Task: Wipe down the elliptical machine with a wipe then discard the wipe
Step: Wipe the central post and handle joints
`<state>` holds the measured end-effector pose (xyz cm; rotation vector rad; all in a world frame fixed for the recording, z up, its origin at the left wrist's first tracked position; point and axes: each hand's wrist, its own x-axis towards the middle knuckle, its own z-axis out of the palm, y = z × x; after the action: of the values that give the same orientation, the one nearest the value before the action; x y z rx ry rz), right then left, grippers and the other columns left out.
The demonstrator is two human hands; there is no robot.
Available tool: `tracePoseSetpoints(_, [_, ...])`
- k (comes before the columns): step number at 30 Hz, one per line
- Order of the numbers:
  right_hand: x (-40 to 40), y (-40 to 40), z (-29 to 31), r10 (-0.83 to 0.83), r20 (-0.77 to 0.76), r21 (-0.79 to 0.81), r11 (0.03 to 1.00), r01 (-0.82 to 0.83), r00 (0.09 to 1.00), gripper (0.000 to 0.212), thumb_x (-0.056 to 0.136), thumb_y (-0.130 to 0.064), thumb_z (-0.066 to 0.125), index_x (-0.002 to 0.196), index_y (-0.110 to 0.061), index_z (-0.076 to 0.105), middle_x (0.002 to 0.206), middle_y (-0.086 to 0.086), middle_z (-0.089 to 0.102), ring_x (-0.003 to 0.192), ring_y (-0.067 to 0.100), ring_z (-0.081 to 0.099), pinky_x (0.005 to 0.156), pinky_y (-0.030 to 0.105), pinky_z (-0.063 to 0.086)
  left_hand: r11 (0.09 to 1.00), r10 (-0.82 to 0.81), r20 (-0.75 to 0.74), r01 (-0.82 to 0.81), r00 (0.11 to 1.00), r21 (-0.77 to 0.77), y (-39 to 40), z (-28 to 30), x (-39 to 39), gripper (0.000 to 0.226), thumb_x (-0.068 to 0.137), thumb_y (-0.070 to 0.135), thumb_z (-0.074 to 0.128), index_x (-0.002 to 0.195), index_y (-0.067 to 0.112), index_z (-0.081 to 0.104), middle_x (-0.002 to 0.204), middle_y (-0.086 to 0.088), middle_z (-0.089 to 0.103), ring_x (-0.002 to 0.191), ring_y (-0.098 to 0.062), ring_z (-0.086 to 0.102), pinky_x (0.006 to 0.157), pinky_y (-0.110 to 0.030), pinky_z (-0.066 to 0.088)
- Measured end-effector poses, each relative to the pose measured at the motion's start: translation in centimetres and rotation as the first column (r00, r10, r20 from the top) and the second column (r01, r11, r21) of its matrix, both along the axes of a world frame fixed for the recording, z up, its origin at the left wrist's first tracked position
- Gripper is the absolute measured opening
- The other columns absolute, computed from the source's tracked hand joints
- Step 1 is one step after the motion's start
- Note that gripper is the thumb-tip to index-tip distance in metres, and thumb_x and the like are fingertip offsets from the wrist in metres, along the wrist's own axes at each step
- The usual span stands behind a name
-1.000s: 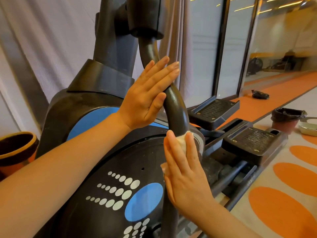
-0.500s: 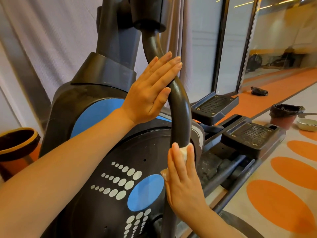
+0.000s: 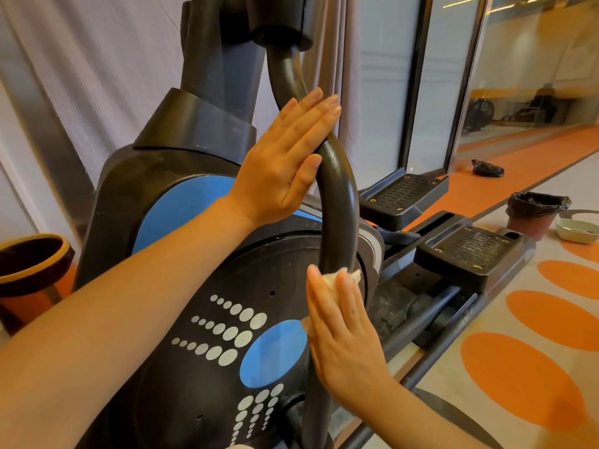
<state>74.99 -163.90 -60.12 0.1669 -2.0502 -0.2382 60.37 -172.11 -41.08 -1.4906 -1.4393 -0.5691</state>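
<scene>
Here, the left hand (image 3: 285,160) is lying flat, fingers straight, bracing the upper bend of the elliptical machine's curved black arm (image 3: 337,202) without gripping it. Lower down, the right hand (image 3: 343,332) is pressing the white wipe (image 3: 343,276) against that arm with straight fingers, only its edges peeking out. Since nothing is pinching the wipe, it could be slipping free on a fast stroke, or the arm could swing. The lined bin (image 3: 534,212) is waiting at far right.

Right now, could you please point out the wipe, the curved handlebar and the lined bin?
wipe (image 3: 348,276): head view, white corner above the fingertips.
curved handlebar (image 3: 338,202): head view, middle of the bend.
lined bin (image 3: 531,218): head view, its side wall.
</scene>
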Motion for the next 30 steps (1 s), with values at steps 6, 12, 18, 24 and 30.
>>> tracePoseSetpoints(6, [-0.2, 0.0, 1.5, 0.012, -0.031, -0.061, 0.998, -0.014, 0.999, 0.064, 0.103, -0.028, 0.032, 0.155, -0.006, 0.002, 0.164, 0.005, -0.006, 0.15, 0.031, -0.005, 0.122, 0.042, -0.004, 1.0, 0.022, -0.046, -0.021, 0.999, 0.01, -0.1, 0.0, -0.4, 0.056, 0.107, 0.032, 0.026, 0.138, -0.011, 0.045, 0.145, -0.027, 0.046, 0.14, -0.042, 0.035, 0.122, -0.043, 0.019])
tracePoseSetpoints(12, [-0.7, -0.4, 1.0, -0.036, -0.075, -0.184, 0.983, 0.021, 0.997, 0.066, 0.103, -0.029, 0.031, 0.155, -0.008, -0.004, 0.163, 0.006, -0.01, 0.149, 0.035, -0.009, 0.122, 0.041, -0.006, 0.999, -0.004, -0.001, 0.004, 1.0, 0.042, 0.3, -0.5, -0.3, 0.058, 0.107, 0.033, 0.026, 0.137, -0.013, 0.045, 0.145, -0.029, 0.044, 0.14, -0.044, 0.033, 0.121, -0.048, 0.021])
tracePoseSetpoints(18, [0.4, -0.7, -2.0, -0.145, 0.011, -0.07, 0.987, 0.145, 0.989, 0.06, 0.105, -0.033, 0.019, 0.155, -0.009, -0.003, 0.163, 0.005, -0.011, 0.15, 0.032, -0.009, 0.122, 0.042, -0.007, 0.998, -0.023, 0.041, 0.02, 0.999, 0.056, 0.6, -0.8, -0.1, 0.061, 0.106, 0.036, 0.026, 0.138, -0.014, 0.042, 0.146, -0.031, 0.041, 0.142, -0.044, 0.03, 0.121, -0.051, 0.019])
tracePoseSetpoints(24, [-0.2, -0.4, 2.5, -0.095, -0.029, -0.12, 0.989, 0.091, 0.995, 0.078, 0.093, -0.031, 0.04, 0.155, -0.01, -0.003, 0.163, 0.003, -0.01, 0.149, 0.033, -0.01, 0.122, 0.043, -0.007, 0.998, -0.028, 0.032, 0.027, 0.999, 0.057, 0.7, -0.9, -0.2, 0.064, 0.106, 0.039, 0.025, 0.138, -0.013, 0.042, 0.146, -0.03, 0.042, 0.141, -0.043, 0.031, 0.121, -0.05, 0.02])
tracePoseSetpoints(30, [0.3, -0.5, -2.6, -0.144, 0.023, -0.046, 0.988, 0.145, 0.989, 0.067, 0.101, -0.033, 0.028, 0.155, -0.007, -0.003, 0.163, 0.007, -0.01, 0.149, 0.037, -0.009, 0.121, 0.045, -0.009, 0.996, -0.034, 0.086, 0.026, 0.996, 0.087, 0.7, -1.5, 0.2, 0.064, 0.106, 0.039, 0.025, 0.139, -0.013, 0.04, 0.147, -0.03, 0.04, 0.142, -0.043, 0.029, 0.121, -0.051, 0.021])
